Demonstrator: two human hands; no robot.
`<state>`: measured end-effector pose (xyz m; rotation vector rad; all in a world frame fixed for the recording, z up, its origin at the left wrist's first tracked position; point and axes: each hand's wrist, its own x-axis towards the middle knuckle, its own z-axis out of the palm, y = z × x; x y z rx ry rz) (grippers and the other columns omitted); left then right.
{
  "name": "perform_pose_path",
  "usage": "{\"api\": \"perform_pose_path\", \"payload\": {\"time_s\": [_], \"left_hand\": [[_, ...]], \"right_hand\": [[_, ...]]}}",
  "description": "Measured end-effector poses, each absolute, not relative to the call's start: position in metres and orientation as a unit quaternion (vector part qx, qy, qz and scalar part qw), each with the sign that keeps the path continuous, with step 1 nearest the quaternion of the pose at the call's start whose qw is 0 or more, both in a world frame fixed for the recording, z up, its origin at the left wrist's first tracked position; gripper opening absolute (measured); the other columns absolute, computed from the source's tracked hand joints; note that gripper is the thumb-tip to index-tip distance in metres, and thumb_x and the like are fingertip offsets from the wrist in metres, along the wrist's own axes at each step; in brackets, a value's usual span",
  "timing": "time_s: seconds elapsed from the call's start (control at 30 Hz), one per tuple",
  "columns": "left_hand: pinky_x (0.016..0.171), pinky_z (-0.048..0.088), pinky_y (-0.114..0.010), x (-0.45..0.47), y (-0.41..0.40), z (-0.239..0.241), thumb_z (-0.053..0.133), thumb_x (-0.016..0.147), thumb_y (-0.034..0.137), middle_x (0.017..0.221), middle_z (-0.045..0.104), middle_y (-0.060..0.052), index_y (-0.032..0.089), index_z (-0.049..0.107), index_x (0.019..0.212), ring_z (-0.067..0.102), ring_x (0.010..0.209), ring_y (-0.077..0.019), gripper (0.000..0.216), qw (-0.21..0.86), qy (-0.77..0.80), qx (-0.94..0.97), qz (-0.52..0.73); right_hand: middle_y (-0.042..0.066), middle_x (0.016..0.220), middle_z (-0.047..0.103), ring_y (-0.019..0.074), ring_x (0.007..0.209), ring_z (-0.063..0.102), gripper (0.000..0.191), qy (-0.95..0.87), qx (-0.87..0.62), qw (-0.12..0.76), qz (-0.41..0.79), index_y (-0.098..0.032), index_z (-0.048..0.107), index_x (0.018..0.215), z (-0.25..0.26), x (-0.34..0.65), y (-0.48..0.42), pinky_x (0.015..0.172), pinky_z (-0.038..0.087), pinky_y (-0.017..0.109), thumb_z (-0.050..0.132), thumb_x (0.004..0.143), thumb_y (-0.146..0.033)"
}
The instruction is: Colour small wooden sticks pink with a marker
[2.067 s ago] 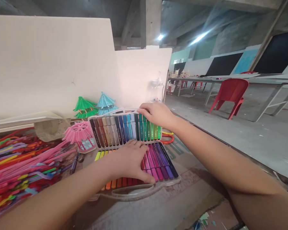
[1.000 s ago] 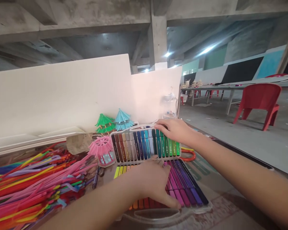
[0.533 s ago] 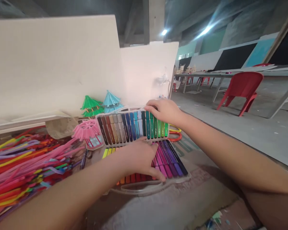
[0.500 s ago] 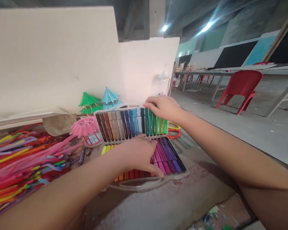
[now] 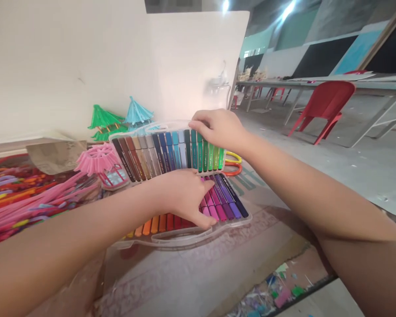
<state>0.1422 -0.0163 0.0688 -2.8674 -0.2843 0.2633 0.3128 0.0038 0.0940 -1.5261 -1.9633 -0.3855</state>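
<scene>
A clear plastic marker case lies unfolded, its upper half tilted up against the things behind. Brown, grey, blue and green markers fill that upper half. In the lower half are yellow-orange, red, pink and purple markers. My left hand rests across the lower half with fingers apart, touching the pink markers; its palm hides the middle ones. Over the top edge of the upper half, my right hand has its fingers curled, gripping the case near the green markers.
Many coloured pipe cleaners are heaped at left. Beside the case stand a pink pipe-cleaner pavilion and green and blue roofed ones. Orange-yellow scissor handles show behind it. Coloured scraps lie at the front edge.
The view has tipped downward and shifted, so everything sits higher and more to the left. Both hands keep about the same places on the marker case.
</scene>
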Motion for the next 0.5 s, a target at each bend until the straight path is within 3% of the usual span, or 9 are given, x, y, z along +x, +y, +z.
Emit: {"api": "perform_pose_path", "payload": {"time_s": [0.23,0.33,0.4,0.5], "left_hand": [[0.07,0.049,-0.036,0.141,-0.015,0.069,0.053,0.072,0.069,0.077,0.071,-0.011,0.009,0.06,0.12,0.067,0.078,-0.0302,0.078,0.111,-0.113,-0.983,0.098],[0.092,0.045,-0.039,0.135,-0.018,0.066,0.055,0.073,0.072,0.104,0.07,-0.017,0.007,0.056,0.125,0.064,0.102,-0.0327,0.083,0.09,-0.124,-0.985,0.082],[0.103,0.038,-0.042,0.131,-0.021,0.064,0.056,0.072,0.075,0.127,0.06,-0.022,0.005,0.048,0.134,0.055,0.12,-0.0346,0.094,0.07,-0.161,-0.982,0.072],[0.11,0.03,-0.048,0.128,-0.026,0.061,0.059,0.068,0.078,0.138,0.05,-0.026,0.005,0.032,0.145,0.047,0.128,-0.0371,0.109,0.05,-0.219,-0.972,0.067]], "right_hand": [[0.005,0.086,0.071,0.0205,0.078,0.06,0.037,-0.738,-0.582,0.305,-0.155,-0.02,0.07,0.099,0.094,0.312,0.005,0.062,0.03,0.029,0.04,0.096,-0.041],[0.004,0.084,0.07,0.02,0.076,0.059,0.035,-0.737,-0.584,0.305,-0.151,-0.021,0.07,0.098,0.095,0.311,0.004,0.062,0.029,0.029,0.04,0.096,-0.04],[0.004,0.082,0.07,0.0197,0.076,0.059,0.035,-0.734,-0.589,0.305,-0.147,-0.021,0.07,0.098,0.096,0.31,0.004,0.062,0.029,0.029,0.041,0.095,-0.04],[0.004,0.081,0.07,0.0194,0.076,0.059,0.034,-0.731,-0.593,0.306,-0.142,-0.021,0.07,0.097,0.097,0.309,0.004,0.062,0.029,0.029,0.041,0.095,-0.04]]}}
